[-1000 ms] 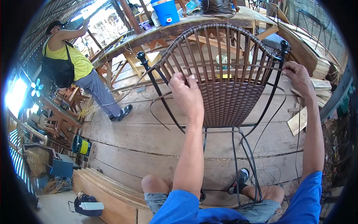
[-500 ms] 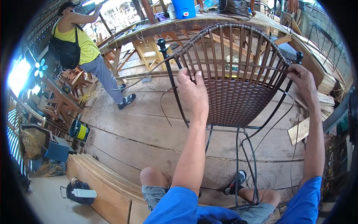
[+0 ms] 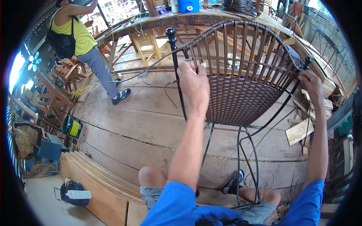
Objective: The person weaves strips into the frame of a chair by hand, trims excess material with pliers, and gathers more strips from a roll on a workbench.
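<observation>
A chair with a dark metal frame stands in front of me, its brown backrest [image 3: 241, 100] tightly woven below and open between upright slats above. A thin brown weaving strand [image 3: 241, 62] runs across the slats. My left hand [image 3: 194, 84] is closed at the backrest's left side, pinching that strand between thumb and finger. At the right side, just below the black knob [image 3: 307, 60], my right hand [image 3: 312, 86] is closed with fingertips together on a strand. Its fingers partly hide the grip. A loose strand end [image 3: 145, 75] sticks out to the left.
A long wooden workbench [image 3: 166, 24] crosses the back, with a blue cooler [image 3: 188, 6] and a coil of dark strands [image 3: 238, 6] on it. A person in a yellow top [image 3: 85, 39] stands at left. Curved boards [image 3: 94, 184] and a bucket [image 3: 71, 127] lie near my left.
My right hand has shifted slightly right and down, away from the knob. My left hand stays at the backrest's left side. The view has shifted a little, and the chair appears slightly turned.
</observation>
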A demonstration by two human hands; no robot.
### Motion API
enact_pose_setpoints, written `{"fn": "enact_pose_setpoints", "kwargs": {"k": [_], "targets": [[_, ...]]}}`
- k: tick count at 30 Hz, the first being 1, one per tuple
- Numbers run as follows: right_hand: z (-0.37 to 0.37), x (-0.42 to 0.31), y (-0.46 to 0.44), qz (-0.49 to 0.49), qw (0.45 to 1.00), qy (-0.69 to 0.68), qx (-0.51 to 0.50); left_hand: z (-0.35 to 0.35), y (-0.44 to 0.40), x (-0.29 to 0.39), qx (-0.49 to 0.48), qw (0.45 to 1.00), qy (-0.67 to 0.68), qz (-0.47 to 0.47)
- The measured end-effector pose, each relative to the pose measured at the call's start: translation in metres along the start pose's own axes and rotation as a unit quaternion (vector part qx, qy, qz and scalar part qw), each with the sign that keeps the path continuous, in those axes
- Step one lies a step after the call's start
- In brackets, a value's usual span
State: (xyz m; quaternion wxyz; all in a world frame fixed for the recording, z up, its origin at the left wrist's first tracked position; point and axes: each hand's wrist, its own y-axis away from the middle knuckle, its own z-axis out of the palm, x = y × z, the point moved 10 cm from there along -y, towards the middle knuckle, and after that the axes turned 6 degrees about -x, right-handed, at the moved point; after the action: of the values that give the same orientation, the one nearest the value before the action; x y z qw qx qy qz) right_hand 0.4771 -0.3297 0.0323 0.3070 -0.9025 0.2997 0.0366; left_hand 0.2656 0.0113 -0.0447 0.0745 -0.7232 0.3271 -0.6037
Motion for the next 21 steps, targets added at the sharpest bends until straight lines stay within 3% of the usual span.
{"fn": "enact_pose_setpoints", "kwargs": {"k": [1,2,3,5,8,10,11,13,14,15,16,17,18,19,21], "targets": [[0.006,-0.013,-0.006,-0.015,1.000,-0.004,-0.007,-0.003,-0.001,-0.002,-0.030,0.999,-0.011,0.007],[0.011,-0.023,-0.008,-0.020,0.999,0.025,-0.005,-0.006,-0.002,0.003,-0.072,0.989,-0.101,0.084],[0.015,-0.032,-0.011,-0.026,0.998,0.053,0.000,-0.022,0.000,0.016,-0.033,0.970,-0.184,0.155],[0.023,-0.040,-0.014,0.009,0.996,0.086,0.004,-0.052,0.001,0.043,0.085,0.928,-0.227,0.284],[0.028,-0.031,-0.019,0.053,0.989,0.139,0.023,-0.025,-0.016,0.024,-0.080,0.912,-0.306,0.262],[0.027,-0.031,-0.015,0.127,0.976,0.175,0.020,-0.030,-0.020,0.015,-0.133,0.914,-0.290,0.250],[0.014,-0.062,-0.011,0.084,0.966,0.223,0.101,-0.034,-0.022,0.010,-0.158,0.914,-0.282,0.243],[0.002,-0.136,0.007,-0.004,0.914,0.314,0.257,-0.092,-0.011,0.011,-0.084,0.904,-0.225,0.353],[0.021,-0.140,-0.002,0.021,0.958,0.216,0.188,-0.141,-0.006,0.013,-0.039,0.921,-0.180,0.344],[0.052,-0.156,-0.010,0.098,0.989,0.029,0.105,-0.193,0.009,0.018,0.012,0.916,-0.140,0.377],[0.086,-0.200,-0.017,0.158,0.986,-0.042,-0.030,-0.243,0.010,-0.021,0.037,0.986,-0.057,0.155],[0.121,-0.235,-0.029,0.056,0.992,-0.086,-0.079,-0.291,0.032,-0.017,0.064,0.991,-0.038,0.115],[0.148,-0.270,-0.041,0.039,0.981,-0.080,-0.171,-0.333,0.057,-0.012,0.052,0.984,-0.100,0.139],[0.164,-0.302,-0.047,-0.021,0.980,-0.108,-0.166,-0.361,0.077,-0.018,0.046,0.978,0.058,0.197],[0.197,-0.344,-0.061,-0.153,0.982,-0.006,-0.108,-0.415,0.120,-0.032,-0.012,0.873,0.375,0.312]]}}
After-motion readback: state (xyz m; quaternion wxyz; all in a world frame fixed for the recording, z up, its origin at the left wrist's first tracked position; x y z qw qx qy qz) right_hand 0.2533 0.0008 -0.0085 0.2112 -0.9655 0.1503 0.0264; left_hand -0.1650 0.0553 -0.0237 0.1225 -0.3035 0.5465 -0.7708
